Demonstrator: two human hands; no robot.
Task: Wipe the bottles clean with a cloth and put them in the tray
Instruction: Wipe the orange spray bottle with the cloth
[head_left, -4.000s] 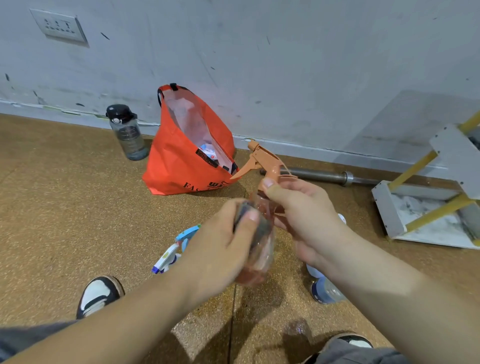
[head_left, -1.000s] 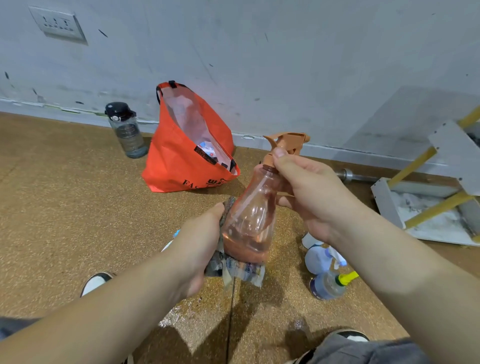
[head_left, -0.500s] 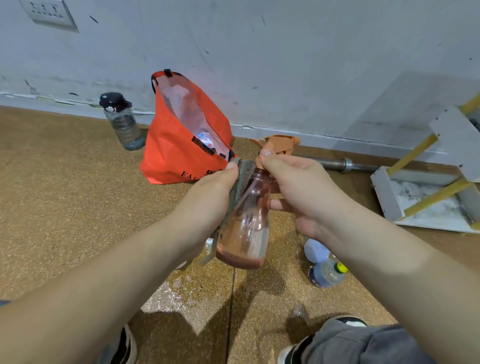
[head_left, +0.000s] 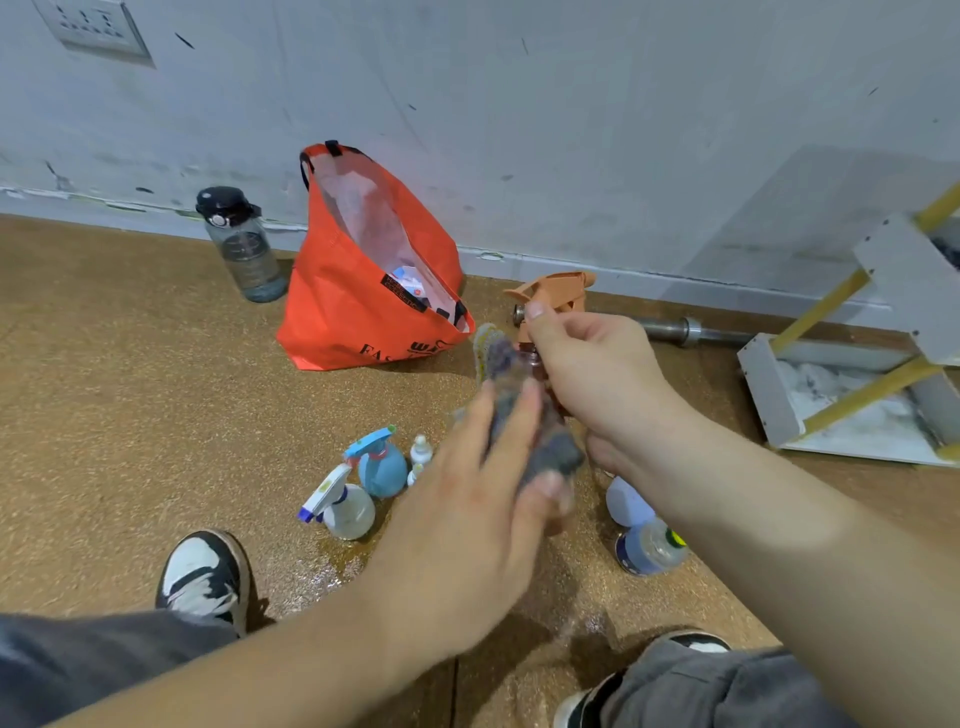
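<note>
Speckled brown floor (head_left: 130, 415) by grey wall (head_left: 571, 130) | orange spray bottle (head_left: 556, 291) held in mid-air at centre | right hand (head_left: 592, 374) fingers clenched on its neck | cloth (head_left: 545, 447) clasped round its body by left hand (head_left: 467, 514), blurred | bottle best turned under firm cloth pressure, base included | blue spray bottle (head_left: 382, 465) on floor at 8 o'clock

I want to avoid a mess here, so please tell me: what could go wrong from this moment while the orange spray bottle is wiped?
1. The right hand grips the orange spray bottle only near its neck, close under the trigger. The left hand rubbing with the cloth might twist the bottle loose or set off a spray.
2. A wet patch shines beside the shoe; a foot might slip there.
</note>
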